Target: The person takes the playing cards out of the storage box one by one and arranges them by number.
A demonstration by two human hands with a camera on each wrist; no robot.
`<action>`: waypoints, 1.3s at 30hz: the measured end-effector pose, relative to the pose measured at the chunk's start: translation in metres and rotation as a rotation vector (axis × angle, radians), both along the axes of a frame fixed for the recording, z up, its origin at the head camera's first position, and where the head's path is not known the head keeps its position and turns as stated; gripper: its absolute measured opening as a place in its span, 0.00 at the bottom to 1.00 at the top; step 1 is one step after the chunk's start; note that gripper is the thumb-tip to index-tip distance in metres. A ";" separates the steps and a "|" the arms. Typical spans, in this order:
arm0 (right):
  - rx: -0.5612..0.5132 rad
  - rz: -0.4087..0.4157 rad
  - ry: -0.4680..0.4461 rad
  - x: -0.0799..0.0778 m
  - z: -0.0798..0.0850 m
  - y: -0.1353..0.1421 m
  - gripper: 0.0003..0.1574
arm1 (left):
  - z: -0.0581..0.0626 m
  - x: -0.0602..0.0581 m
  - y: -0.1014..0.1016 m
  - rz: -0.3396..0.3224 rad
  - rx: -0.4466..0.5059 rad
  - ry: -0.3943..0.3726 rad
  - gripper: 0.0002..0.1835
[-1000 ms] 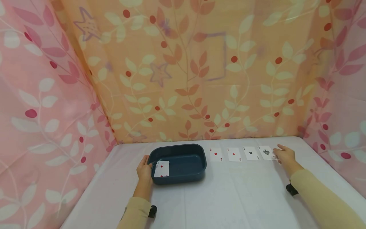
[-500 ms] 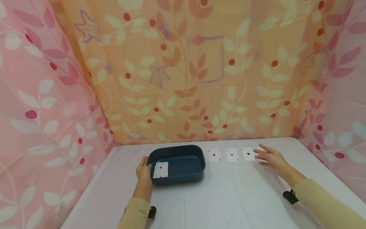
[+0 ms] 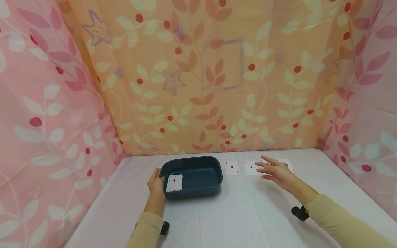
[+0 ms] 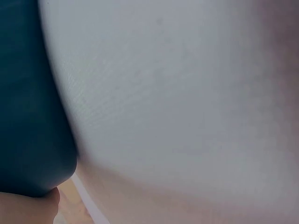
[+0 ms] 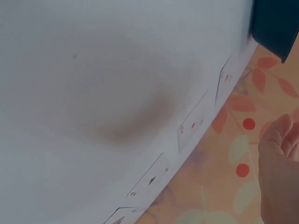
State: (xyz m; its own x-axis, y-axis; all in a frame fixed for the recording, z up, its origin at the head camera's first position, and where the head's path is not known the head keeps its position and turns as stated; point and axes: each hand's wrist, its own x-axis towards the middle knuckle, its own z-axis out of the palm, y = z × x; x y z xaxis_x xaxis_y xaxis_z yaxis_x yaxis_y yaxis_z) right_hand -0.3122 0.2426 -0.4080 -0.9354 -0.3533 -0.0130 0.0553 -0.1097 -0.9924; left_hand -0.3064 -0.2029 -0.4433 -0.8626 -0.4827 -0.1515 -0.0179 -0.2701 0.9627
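My left hand (image 3: 156, 184) grips the left side of a dark blue plastic tray (image 3: 198, 193), thumb over the rim. Inside the tray, at its left end, lies a small pile of playing cards (image 3: 174, 185) with a red diamond card on top. To the right, an ace of hearts (image 3: 232, 168), an ace of diamonds (image 3: 250, 167), an ace of clubs (image 5: 152, 180) and an ace of spades (image 3: 289, 164) lie face up in a row. My right hand (image 3: 278, 173), fingers spread and holding nothing, hovers before the row, hiding most of the clubs ace in the head view.
A white cloth (image 3: 235, 217) covers the table. Behind it hangs an orange leaf-patterned curtain (image 3: 201, 113), with pink floral curtains (image 3: 37, 144) along both sides. Black cameras sit at both wrists.
My right hand has left the ace of spades at the row's right end and moved left along the cards, its fingers spreading. The left hand stays on the tray.
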 end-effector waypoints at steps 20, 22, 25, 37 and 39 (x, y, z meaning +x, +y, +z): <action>-0.145 0.040 -0.077 0.003 0.005 -0.121 0.37 | -0.003 -0.001 0.003 0.015 0.021 0.039 0.32; -0.151 0.060 -0.068 0.002 0.003 -0.134 0.37 | -0.004 -0.002 0.003 0.018 0.023 0.044 0.32; -0.155 0.091 -0.051 0.001 -0.001 -0.152 0.37 | -0.005 -0.001 0.003 0.015 0.019 0.041 0.32; 0.074 0.124 -0.006 -0.013 -0.022 -0.233 0.32 | -0.001 0.001 0.003 0.009 0.010 0.026 0.31; 0.158 0.118 -0.002 -0.016 -0.024 -0.245 0.31 | 0.000 0.001 0.003 0.010 0.014 0.031 0.31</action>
State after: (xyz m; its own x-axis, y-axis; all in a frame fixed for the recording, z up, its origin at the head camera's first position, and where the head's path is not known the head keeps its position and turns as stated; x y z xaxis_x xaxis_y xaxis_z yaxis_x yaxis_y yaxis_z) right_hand -0.3286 -0.0021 -0.4323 -0.8877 -0.4535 -0.0790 0.0606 0.0551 -0.9966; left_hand -0.3057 -0.1996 -0.4436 -0.8621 -0.4893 -0.1319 0.0142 -0.2834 0.9589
